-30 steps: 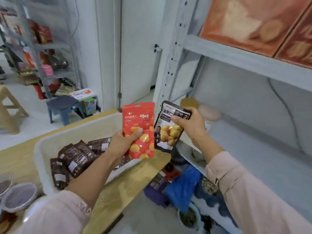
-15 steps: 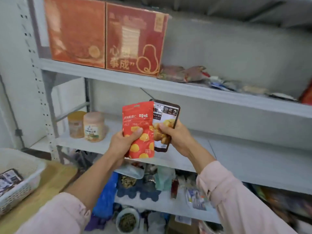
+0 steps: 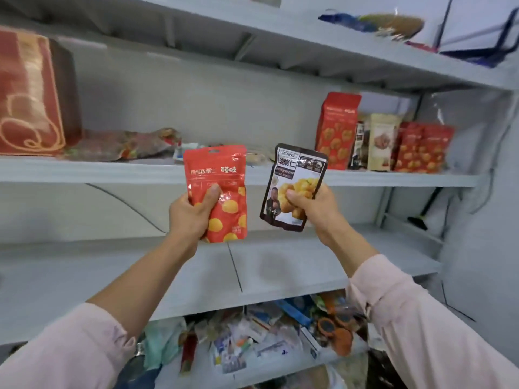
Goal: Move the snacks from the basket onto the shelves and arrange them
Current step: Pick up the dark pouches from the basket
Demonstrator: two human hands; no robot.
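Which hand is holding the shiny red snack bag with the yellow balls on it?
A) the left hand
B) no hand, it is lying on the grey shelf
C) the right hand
A: the left hand grips the red plastic snack pouch printed with yellow chestnuts, held up in front of the shelves, while the right hand holds the dark brown snack pouch.
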